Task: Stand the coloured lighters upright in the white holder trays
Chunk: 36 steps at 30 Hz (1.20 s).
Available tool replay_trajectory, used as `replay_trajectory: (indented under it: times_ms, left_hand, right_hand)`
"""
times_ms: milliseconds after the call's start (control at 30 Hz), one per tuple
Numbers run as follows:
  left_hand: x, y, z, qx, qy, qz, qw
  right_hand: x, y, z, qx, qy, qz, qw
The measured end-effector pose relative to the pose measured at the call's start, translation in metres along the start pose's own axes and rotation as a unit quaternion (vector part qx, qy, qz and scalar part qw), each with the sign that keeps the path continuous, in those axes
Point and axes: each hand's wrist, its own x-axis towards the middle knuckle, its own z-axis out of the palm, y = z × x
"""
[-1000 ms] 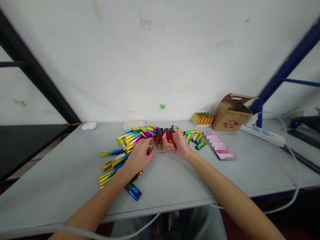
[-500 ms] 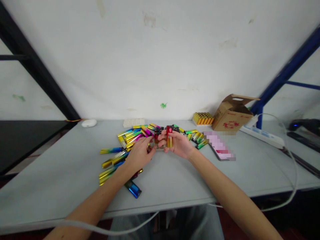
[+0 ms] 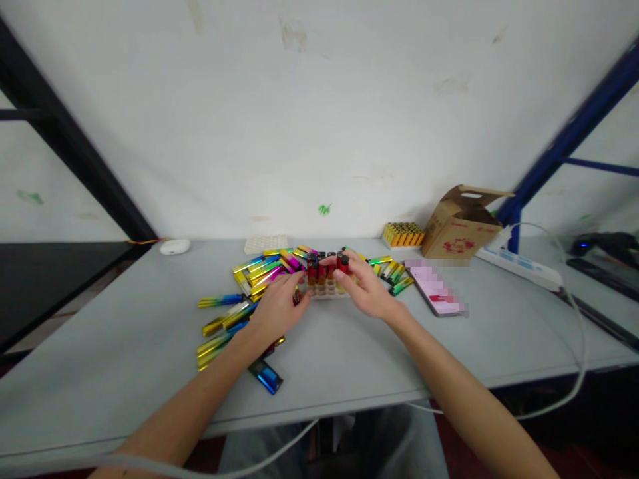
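A pale tray with round holes (image 3: 329,291) stands on the table in front of me, and several red lighters (image 3: 322,271) are upright in it. My right hand (image 3: 367,287) is closed on a red lighter (image 3: 342,264), held upright over the tray's right part between thumb and fingers. At the tray's left side is my left hand (image 3: 282,299), its fingers bent and its thumb apart; dark red items show beneath it, and whether it grips one is hidden. Shiny multicoloured lighters (image 3: 259,274) lie in a loose heap left of and behind this hand.
Several coloured lighters (image 3: 397,273) lie right of the tray, beside a phone (image 3: 435,293). Behind are a filled tray of yellow lighters (image 3: 403,235), an open cardboard box (image 3: 456,233), a power strip (image 3: 524,267), an empty pale tray (image 3: 265,244) and a white case (image 3: 174,247).
My right hand has turned and lowered its red lighter to the tray, uncovering the upright lighters and the holes. My left hand has barely moved.
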Motion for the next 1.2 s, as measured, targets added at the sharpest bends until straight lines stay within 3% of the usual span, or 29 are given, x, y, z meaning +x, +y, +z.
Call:
replay_trajectory:
  times_ms: [100, 233, 533, 933, 1200]
  left_hand:
    - [0.0, 0.0, 0.0, 0.002, -0.004, -0.002, 1.0]
    - [0.0, -0.001, 0.001, 0.002, -0.003, -0.002, 1.0]
    - [0.0, -0.002, 0.001, -0.035, 0.024, -0.017, 0.999]
    - [-0.001, 0.003, -0.004, -0.033, 0.031, 0.018, 0.999]
    - [-0.001, -0.002, 0.002, -0.021, 0.025, -0.01, 0.999]
  right_hand:
    - [-0.005, 0.007, 0.001, -0.102, 0.038, -0.026, 0.994]
    - [-0.007, 0.017, 0.008, -0.125, 0.091, 0.005, 0.988]
    - [-0.007, 0.024, 0.01, -0.189, 0.107, -0.041, 0.975]
    - [-0.009, 0.036, 0.016, -0.153, 0.126, -0.01, 0.98]
    - [-0.006, 0.034, 0.01, -0.201, 0.094, -0.03, 0.975]
